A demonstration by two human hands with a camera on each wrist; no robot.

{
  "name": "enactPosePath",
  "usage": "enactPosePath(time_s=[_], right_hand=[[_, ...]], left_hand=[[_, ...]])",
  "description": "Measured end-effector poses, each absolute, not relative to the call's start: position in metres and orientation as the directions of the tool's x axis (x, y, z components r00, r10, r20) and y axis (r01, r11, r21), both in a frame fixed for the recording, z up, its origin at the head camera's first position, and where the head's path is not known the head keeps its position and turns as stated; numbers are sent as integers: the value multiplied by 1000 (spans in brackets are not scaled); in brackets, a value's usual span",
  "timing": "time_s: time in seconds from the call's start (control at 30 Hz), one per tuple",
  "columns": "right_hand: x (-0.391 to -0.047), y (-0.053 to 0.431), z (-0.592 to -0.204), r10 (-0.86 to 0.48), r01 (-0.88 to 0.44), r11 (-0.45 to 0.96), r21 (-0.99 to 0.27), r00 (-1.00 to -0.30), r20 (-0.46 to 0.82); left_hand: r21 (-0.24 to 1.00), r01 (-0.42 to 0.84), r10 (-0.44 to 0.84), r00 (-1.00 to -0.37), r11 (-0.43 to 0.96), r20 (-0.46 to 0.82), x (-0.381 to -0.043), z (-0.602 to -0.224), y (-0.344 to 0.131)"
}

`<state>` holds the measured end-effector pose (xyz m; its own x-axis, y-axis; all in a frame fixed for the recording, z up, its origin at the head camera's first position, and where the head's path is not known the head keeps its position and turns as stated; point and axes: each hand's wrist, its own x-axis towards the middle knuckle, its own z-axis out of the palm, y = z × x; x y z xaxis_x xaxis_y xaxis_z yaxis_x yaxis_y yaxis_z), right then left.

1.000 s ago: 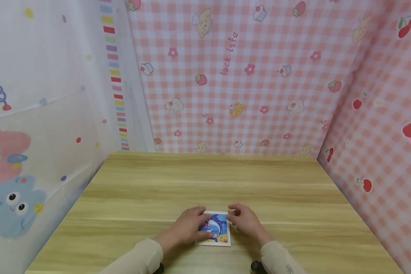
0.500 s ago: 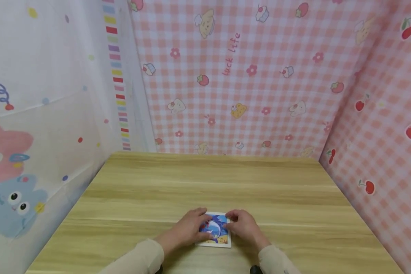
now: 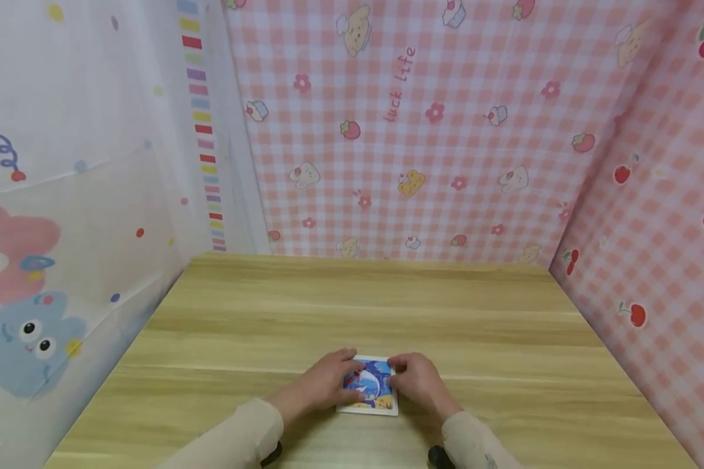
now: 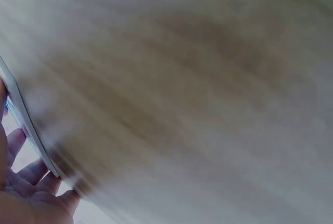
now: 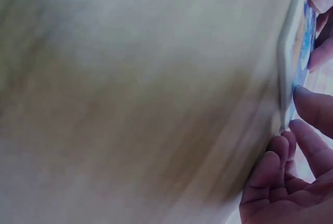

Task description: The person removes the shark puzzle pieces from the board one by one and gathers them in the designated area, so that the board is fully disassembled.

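A small square picture board (image 3: 380, 391) with a white rim lies flat on the wooden table (image 3: 352, 306), close to the front. Its picture is blue and white, with a yellow strip along the bottom. My left hand (image 3: 326, 383) lies over its left side, thumb and forefinger stretched across the picture and other fingers by the far edge. At the upper right corner my right hand (image 3: 418, 379) has its thumb on the picture face and forefinger at the rim, the remaining fingers curled beside the board (image 5: 286, 57). Part of the picture is hidden under the left hand.
Behind the table hangs a pink checked cloth (image 3: 381, 153). A white cartoon-print cloth (image 3: 105, 215) borders the left side, and a cherry-print checked cloth (image 3: 669, 254) borders the right. Dark objects (image 3: 440, 457) show under both sleeves.
My right hand has come in from just beside the board to its right edge, thumb now on the picture. The left hand stays on the board; the head view has shifted slightly.
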<state>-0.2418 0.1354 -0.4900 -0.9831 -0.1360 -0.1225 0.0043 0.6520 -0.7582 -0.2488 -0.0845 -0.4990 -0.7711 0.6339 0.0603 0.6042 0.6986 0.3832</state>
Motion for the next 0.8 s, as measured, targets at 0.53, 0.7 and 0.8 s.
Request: enactPosePath(time_s=[0.53,0.7,0.8], right_hand=[[-246,139,-485,-101,144,463,-874,-972,-213],[-246,138,-489,-117,112,472,-875,-975,-187],[-249,137,-493,-140,79,484,-871,-976,-166]], left_hand=[[374,620,647,-760,690,65,-250,-496,-84],[370,612,644,-764,699,48,-248,-497,-83],[378,605,638,-769,701,48,-248,-498,-86]])
